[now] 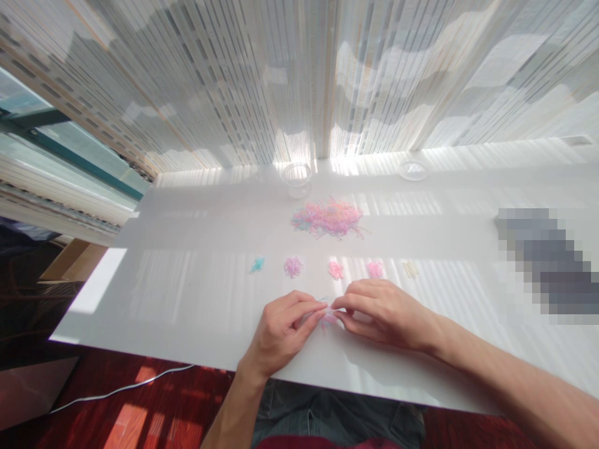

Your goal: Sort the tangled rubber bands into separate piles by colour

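My left hand [287,327] and my right hand [381,312] meet near the front of the white table, thumbs and index fingers pinched almost tip to tip. Between the fingertips is a small bunch of thin pastel strands [328,317], pink and lilac, partly hidden by the fingers; they look like small rubber bands. Just beyond lies a row of little heaps: teal [257,264], lilac [293,267], coral pink [336,269], pink [375,269] and pale yellow [410,269]. Farther back sits a larger mixed pile [329,217] of the same strands.
A clear round container [297,176] stands behind the mixed pile, and a clear round lid or dish [413,170] lies to its right. A striped curtain [299,81] hangs along the table's [187,218] far edge. At right is a blurred-out dark object [552,265]. A white cable [126,388] crosses the floor.
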`<state>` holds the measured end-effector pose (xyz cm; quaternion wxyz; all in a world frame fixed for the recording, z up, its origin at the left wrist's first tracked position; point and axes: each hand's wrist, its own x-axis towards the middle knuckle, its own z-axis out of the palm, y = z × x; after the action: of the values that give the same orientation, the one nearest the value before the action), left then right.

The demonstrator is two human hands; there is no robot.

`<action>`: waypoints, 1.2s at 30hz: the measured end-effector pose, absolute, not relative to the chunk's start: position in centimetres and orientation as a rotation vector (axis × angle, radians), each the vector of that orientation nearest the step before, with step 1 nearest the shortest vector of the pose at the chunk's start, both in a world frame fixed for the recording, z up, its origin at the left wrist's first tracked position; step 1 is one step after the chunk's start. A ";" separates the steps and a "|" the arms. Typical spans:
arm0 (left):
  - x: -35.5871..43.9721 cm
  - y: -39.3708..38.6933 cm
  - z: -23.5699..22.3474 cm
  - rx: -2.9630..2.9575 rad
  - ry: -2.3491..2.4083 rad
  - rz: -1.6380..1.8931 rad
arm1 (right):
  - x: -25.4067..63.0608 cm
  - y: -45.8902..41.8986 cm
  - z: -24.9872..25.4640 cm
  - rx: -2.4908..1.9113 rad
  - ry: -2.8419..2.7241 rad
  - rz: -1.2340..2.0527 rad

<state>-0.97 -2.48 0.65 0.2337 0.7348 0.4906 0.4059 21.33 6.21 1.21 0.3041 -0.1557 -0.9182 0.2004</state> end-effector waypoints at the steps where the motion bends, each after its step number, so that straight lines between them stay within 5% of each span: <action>1: -1.0 -2.5 0.6 2.014 1.350 1.118 | 21.3 6.2 1.2 -0.412 -2.433 0.532; 36: -0.7 -2.4 1.0 2.004 1.355 1.155 | 21.3 6.0 1.3 -0.416 -2.435 0.659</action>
<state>-0.75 -2.39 1.00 0.2284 0.7276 0.4923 0.4196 21.25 6.02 1.28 0.2884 -0.1559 -0.9120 0.2468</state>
